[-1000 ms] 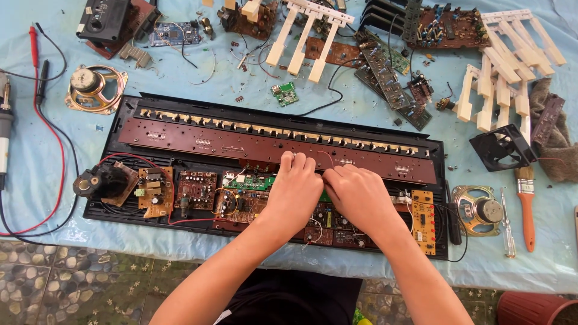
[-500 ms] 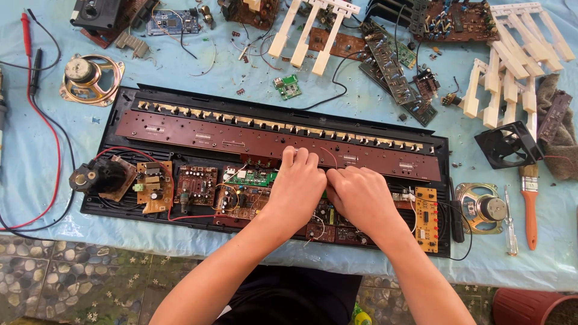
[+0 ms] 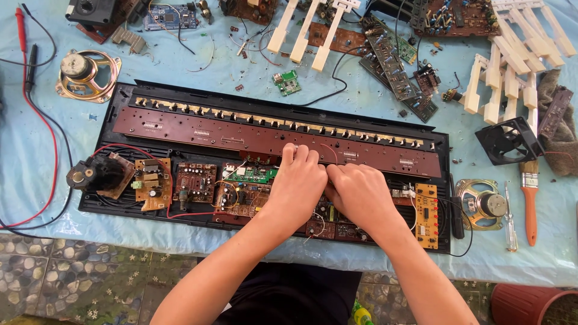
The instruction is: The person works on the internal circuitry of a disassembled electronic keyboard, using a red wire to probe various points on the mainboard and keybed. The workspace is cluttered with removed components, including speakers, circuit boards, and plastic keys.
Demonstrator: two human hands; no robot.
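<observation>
An opened black keyboard chassis (image 3: 108,207) lies across the blue-covered table, with a long brown contact board (image 3: 198,132) along its upper half and several small circuit boards (image 3: 195,182) below. My left hand (image 3: 296,183) and my right hand (image 3: 360,194) rest side by side on the middle of the chassis, fingers curled down onto the lower edge of the brown board and the boards under it. What the fingertips touch is hidden. A yellow board (image 3: 426,215) sits just right of my right hand.
Loose speakers lie at far left (image 3: 81,73) and at right (image 3: 484,203). A paintbrush (image 3: 529,198), a screwdriver (image 3: 510,219) and a black fan (image 3: 507,141) are at right. White piano keys (image 3: 506,72), more boards and red and black probe leads (image 3: 42,138) surround the chassis.
Both hands stay together on the middle of the chassis with only small finger shifts. The view has drifted slightly.
</observation>
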